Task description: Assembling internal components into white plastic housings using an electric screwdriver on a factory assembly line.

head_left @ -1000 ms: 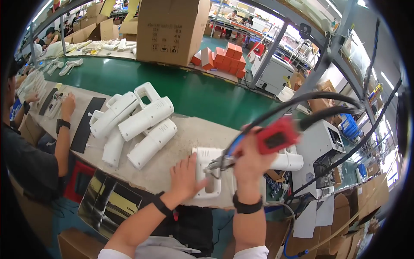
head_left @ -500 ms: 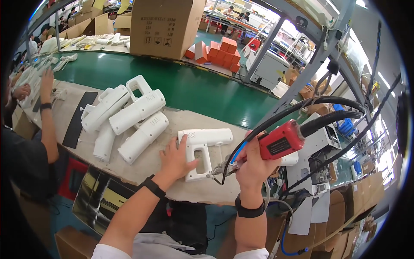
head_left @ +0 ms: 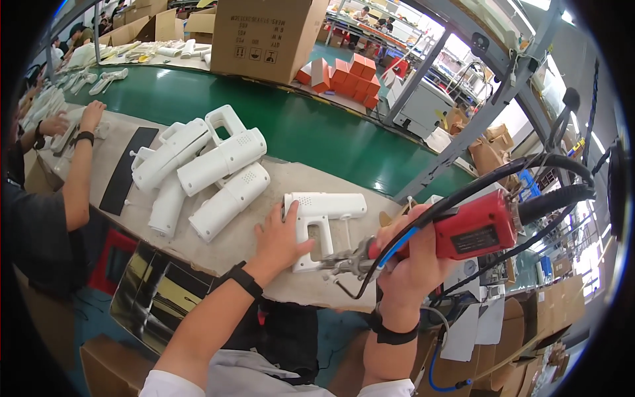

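White gun-shaped housing (head_left: 331, 206) on tabletop (head_left: 297, 180), 9 o'clock of red driver (head_left: 476, 231): prob. light, stiff, slick; best held by handle loop (head_left: 326, 235). L grip (head_left: 276, 235) spread, resting on its 8 o'clock side; R grip (head_left: 413, 274) wrapped round driver. Qty: 1 housing here, 1 driver, min. 3 overlapping housings (head_left: 228, 162) approx. 10 o'clock.

"What sort of place?"

"A factory assembly line: matching white housings (head_left: 222, 161) heaped on the worktop (head_left: 294, 180) at ten o'clock, a co-worker (head_left: 43, 215) at nine, a cabled red tool (head_left: 471, 228) at three."

"And beyond?"

"A green strip (head_left: 331, 145), a big carton (head_left: 264, 40) at eleven, people (head_left: 362, 14) at farther worktops (head_left: 374, 31) at one."
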The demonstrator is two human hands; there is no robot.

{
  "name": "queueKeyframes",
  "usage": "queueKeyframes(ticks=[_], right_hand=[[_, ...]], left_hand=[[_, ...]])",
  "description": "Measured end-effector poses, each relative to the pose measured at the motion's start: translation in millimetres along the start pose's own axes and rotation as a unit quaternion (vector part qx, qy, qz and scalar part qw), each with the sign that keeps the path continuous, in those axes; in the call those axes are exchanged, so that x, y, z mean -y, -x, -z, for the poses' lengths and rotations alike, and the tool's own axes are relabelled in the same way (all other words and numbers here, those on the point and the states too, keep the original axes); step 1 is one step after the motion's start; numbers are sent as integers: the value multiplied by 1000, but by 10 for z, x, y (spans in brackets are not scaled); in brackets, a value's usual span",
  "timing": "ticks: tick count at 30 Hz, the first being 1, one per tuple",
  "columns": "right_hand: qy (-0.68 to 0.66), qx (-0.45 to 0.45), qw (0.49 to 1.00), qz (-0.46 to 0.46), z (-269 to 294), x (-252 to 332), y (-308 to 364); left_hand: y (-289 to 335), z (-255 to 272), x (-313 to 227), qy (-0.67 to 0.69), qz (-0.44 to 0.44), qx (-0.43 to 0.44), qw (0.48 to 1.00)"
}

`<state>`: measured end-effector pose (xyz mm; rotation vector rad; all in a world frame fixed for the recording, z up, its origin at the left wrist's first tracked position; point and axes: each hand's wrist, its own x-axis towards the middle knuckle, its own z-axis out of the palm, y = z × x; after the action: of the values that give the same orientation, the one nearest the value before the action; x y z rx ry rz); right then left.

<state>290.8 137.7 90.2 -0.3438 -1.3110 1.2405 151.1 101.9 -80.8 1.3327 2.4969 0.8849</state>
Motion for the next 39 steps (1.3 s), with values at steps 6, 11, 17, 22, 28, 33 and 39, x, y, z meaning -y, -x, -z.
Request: queueKeyframes(ticks=[6, 11, 17, 22, 28, 33, 39], right_hand=[[26, 45, 999, 1, -222, -170, 118], [4, 38, 999, -34, -223, -313, 117], [59, 5, 996, -74, -296, -564, 167], [85, -10, 994, -65, -240, -831, 286], [33, -90, 994, -55, -7, -160, -55], [150, -53, 986, -41, 90, 103, -240], [325, -91, 936, 101, 674, -175, 372]], left_hand=[[6, -21, 29, 26, 4, 20, 999], [-17, -3, 15, 18, 10, 24, 999], [-71, -23, 52, 7, -6, 15, 1000], [-39, 17, 125, -34, -19, -7, 999], [24, -245, 138, 164, -28, -39, 985], [197, 95, 197, 253, -13, -44, 966], [880, 1000, 482, 298, 49, 18, 953]])
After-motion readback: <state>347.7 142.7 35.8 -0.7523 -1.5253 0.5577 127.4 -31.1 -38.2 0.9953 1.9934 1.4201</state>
